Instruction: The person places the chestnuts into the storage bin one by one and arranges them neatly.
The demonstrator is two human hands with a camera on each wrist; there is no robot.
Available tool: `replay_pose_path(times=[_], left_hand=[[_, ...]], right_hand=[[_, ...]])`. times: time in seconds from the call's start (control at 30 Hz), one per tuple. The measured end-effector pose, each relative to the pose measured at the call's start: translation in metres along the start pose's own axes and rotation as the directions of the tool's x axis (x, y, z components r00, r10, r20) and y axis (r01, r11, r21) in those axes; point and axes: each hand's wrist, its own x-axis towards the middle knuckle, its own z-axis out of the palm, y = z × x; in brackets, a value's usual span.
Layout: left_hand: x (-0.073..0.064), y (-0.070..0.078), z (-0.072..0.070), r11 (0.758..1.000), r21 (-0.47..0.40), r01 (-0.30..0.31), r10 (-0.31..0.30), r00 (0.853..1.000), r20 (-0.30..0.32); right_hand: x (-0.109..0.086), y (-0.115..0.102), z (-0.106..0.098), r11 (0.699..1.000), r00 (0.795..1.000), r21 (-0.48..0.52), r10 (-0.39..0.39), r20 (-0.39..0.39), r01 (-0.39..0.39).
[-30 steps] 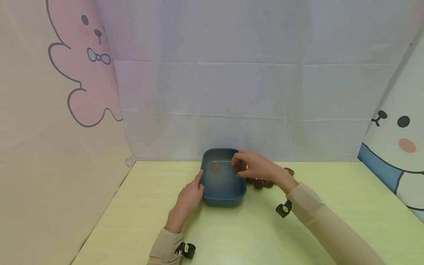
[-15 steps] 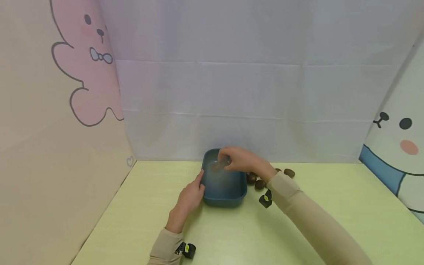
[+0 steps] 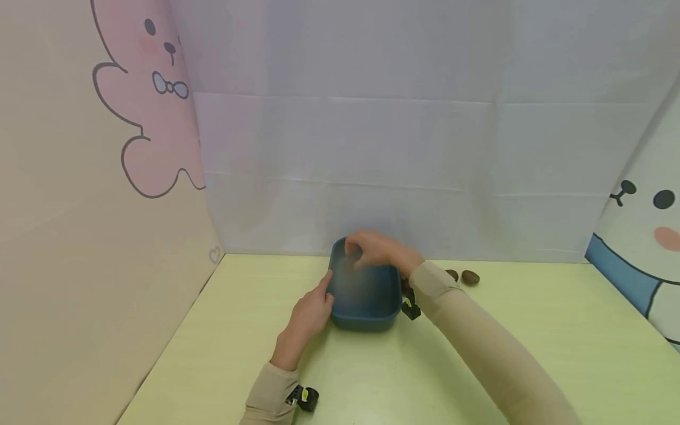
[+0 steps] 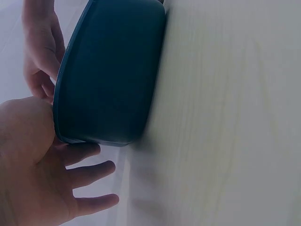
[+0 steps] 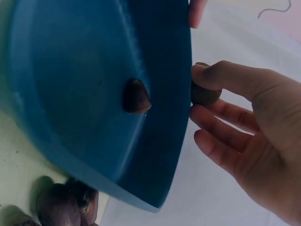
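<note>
A blue rectangular bin [image 3: 366, 324] stands near the back of the table. My left hand [image 3: 308, 313] touches its left rim, and in the left wrist view the fingers [image 4: 91, 173] stretch out beside the bin's end wall. Over the bin's far part is my right hand [image 3: 376, 248]. Its thumb and fingers pinch a brown chestnut [image 5: 205, 95], plain in the right wrist view but blurred in the head view. Another chestnut [image 5: 136, 99] lies on the bin's floor.
Several chestnuts [image 5: 57, 205] lie on the table to the right of the bin, partly hidden by the right forearm in the head view. A lone chestnut [image 3: 470, 277] sits farther right. A white cloth wall [image 3: 340, 141] rises behind the bin.
My right hand has travelled left with the chestnut, from the bin's right rim to over its far left part. The left hand keeps its place at the rim.
</note>
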Motion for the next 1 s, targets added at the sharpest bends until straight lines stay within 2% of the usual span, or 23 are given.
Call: replay_pose_path(times=[0.13,0.27,0.37,0.6,0.87,1.0], left_hand=[[0.001,-0.001,-0.002,1.000,0.011,0.006,-0.006,1.000,-0.001],[0.002,-0.002,-0.001,1.000,0.008,0.005,-0.005,1.000,0.001],[0.002,-0.002,0.000,1.000,0.006,-0.001,0.001,1.000,0.005],[0.000,-0.001,0.002,1.000,0.012,-0.001,0.001,1.000,-0.003],[-0.001,0.000,0.002,1.000,0.019,-0.004,0.004,1.000,-0.006],[-0.001,0.000,0.000,1.000,0.021,-0.003,0.003,1.000,-0.009]], right_hand=[[0.010,0.002,0.004,1.000,0.997,-0.021,0.022,0.072,-0.020],[0.018,0.004,0.012,0.997,0.987,-0.007,0.082,0.136,-0.081],[0.023,0.006,0.019,0.992,0.978,0.000,0.124,0.169,-0.126],[0.029,0.008,0.028,0.988,0.964,-0.016,0.153,0.218,-0.153],[0.025,0.009,0.022,0.985,0.949,-0.035,0.171,0.266,-0.167],[0.018,0.014,0.009,0.991,0.962,-0.013,0.129,0.242,-0.130]])
